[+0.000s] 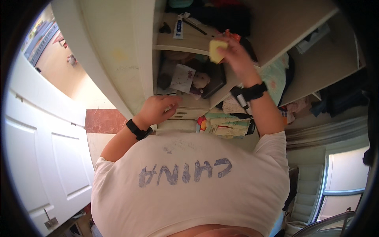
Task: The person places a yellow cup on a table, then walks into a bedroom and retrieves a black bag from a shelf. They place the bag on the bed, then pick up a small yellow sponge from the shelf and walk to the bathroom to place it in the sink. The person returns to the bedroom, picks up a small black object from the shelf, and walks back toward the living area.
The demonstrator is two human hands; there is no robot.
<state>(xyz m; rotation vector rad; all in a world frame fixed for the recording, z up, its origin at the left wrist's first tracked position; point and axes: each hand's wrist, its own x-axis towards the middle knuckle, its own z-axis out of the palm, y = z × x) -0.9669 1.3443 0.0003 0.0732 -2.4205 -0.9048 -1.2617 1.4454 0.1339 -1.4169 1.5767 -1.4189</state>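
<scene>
My right hand point(239, 60) is raised before an open cabinet and grips a small yellow item point(215, 51), possibly a sponge; blur hides its detail. It is near the front edge of an upper shelf point(183, 49). Lower and to the left, my left hand point(157, 109) has its fingers apart and holds nothing visible. Just beyond its fingertips is a lower compartment. In there a white printed card point(183, 78) leans beside a pale plush toy point(201, 80) and a black case point(217, 82).
The upper shelf bears a white-and-blue tube point(178, 28), a dark stick point(195, 26) and dark cloth point(225, 17). Folded clothes point(226, 126) lie low at the right of the compartment. A white door point(47, 154) stands at the left, a window point(343, 177) at the lower right.
</scene>
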